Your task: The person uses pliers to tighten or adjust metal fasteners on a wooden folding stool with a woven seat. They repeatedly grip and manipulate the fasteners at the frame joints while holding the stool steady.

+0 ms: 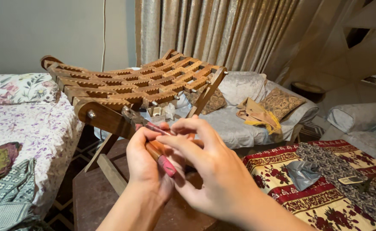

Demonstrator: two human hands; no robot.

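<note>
My left hand [144, 164] grips pliers with red handles [165, 164]; the metal jaws [130, 114] reach up to the wooden folding stool's rail [104, 118], near a metal bolt [91, 114]. My right hand [203, 164] lies over the left hand, its fingers curled around the same red handles. The stool [132, 83] has a seat of notched wooden slats and crossed legs, and stands on a brown table [96, 192].
A bed with a floral sheet [30, 128] lies at the left. A grey sofa with cushions [256, 111] and a curtain [213, 30] are behind. At the right a red patterned cloth [282, 179] carries a grey crumpled bag [303, 173].
</note>
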